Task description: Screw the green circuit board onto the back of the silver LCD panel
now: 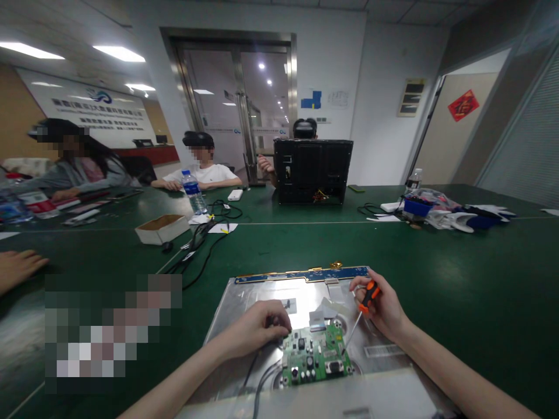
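Observation:
A green circuit board (312,352) lies on the silver metal back of a flat display panel (229,308) in front of me. My left hand (264,327) is closed, thumb and curled fingers gripping the board's upper left corner. In my right hand (382,305) is a screwdriver (370,295) with an orange and black handle. Its shaft slants down toward the board's right edge, where the tip seems to touch. Along the panel's far edge runs a narrow blue circuit strip (301,276). Grey cables (262,381) lead off the board's left side.
Beyond the panel stand an open cardboard box (161,230), black cables (201,244), a water bottle (194,192) and a black monitor housing (313,171). Gloves and bags (454,212) lie at the right. Several people sit around the green table (480,279); another person's hand (20,269) rests at left.

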Demonstrator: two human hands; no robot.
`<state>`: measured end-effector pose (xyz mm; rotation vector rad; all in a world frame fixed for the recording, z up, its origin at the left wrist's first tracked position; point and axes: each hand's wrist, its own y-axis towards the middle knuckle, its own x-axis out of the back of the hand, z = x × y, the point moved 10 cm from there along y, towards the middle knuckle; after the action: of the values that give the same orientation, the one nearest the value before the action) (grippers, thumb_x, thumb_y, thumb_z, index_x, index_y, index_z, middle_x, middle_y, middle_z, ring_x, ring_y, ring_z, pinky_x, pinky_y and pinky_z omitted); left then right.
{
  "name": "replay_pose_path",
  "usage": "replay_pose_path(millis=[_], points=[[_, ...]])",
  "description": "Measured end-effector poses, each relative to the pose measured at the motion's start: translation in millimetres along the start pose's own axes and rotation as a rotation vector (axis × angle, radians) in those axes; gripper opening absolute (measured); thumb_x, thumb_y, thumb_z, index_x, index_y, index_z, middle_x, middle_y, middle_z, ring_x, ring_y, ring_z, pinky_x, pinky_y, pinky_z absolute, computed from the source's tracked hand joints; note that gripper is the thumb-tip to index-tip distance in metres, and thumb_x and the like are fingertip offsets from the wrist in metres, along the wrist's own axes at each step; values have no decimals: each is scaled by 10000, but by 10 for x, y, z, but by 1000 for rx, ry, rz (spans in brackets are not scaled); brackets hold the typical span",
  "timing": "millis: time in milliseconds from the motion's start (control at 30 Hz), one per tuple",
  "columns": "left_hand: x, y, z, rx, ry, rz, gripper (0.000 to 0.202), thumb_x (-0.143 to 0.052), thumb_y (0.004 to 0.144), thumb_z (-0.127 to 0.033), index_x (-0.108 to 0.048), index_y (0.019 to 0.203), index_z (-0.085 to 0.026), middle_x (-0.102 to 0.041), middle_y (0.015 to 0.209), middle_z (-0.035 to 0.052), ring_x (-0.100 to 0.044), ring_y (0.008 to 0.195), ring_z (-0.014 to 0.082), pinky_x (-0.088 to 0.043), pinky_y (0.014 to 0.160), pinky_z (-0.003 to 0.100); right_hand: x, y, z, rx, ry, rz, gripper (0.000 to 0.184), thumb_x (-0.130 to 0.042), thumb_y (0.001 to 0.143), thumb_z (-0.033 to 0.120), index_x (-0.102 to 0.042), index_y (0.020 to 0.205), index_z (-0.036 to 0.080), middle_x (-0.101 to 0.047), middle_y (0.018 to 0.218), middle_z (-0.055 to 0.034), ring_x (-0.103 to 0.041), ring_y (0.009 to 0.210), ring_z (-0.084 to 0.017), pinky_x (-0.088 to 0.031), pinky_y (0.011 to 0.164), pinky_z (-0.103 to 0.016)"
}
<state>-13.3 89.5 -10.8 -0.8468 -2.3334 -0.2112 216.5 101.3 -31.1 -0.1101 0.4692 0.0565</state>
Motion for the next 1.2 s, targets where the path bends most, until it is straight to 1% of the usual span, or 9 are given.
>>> replay_pose_path(millis=[133,233,333,400,533,700,833,967,1200], points=[[-2,12,8,2,-8,7,82,-649,746,-201,-715,790,-177,-608,761,-3,-522,707,144,-401,665,250,-89,19,112,42,1,-33,522,-701,708,665,-646,660,148,-422,411,69,-277,329,-38,-201,323,-163],[-6,17,18,4,-15,23,96,-643,754,-204,-720,801,-172,-618,759,0,-524,696,142,-397,653,248,-270,46,233,61,-3,-29,512,-747,677,650,-630,632,154,-459,409,58,-336,346,-47,-237,337,-163],[-11,15,20,-1,-26,36,124,-622,797,-240,-722,818,-170,-624,762,6,-532,704,146,-395,658,253,-540,84,406,84,0,6,497,-781,645,638,-619,663,169,-548,506,41,-418,405,-59,-292,364,-162],[-14,14,23,-2,-33,36,123,-623,801,-247,-719,815,-172,-626,762,4,-531,707,147,-395,663,254,-773,112,528,109,-22,62,450,-844,601,555,-625,717,179,-591,592,41,-458,459,-62,-327,390,-158],[-11,12,38,9,-45,16,101,-636,759,-224,-711,807,-177,-615,737,-11,-512,679,139,-388,643,246,-1222,160,655,141,-90,150,368,-908,546,368,-661,733,168,-548,543,60,-431,463,-65,-334,391,-167],[17,11,42,8,-63,-11,107,-645,735,-255,-696,761,-165,-585,693,-17,-503,647,134,-385,621,242,-1667,18,865,449,-393,278,292,-804,729,424,-705,822,166,-660,783,-14,-519,551,-89,-440,458,-211],[8,4,52,2,-72,7,131,-645,739,-273,-708,766,-162,-612,719,-3,-528,664,142,-396,626,244,-1738,-128,899,526,-577,329,345,-772,779,418,-652,1000,182,-652,722,11,-575,580,-116,-444,501,-226],[6,-8,66,-3,-69,20,127,-628,746,-251,-719,792,-176,-619,707,-12,-520,650,138,-383,614,238,-1709,-240,1002,657,-788,298,526,-780,789,367,-496,1201,204,-623,707,58,-579,571,-119,-436,522,-231],[4,5,75,-3,-62,32,147,-628,771,-291,-708,790,-169,-649,744,7,-570,688,156,-413,636,254,-1926,-275,688,774,-1136,469,479,-783,801,208,-442,1136,238,-648,805,49,-600,619,-127,-423,577,-248]])
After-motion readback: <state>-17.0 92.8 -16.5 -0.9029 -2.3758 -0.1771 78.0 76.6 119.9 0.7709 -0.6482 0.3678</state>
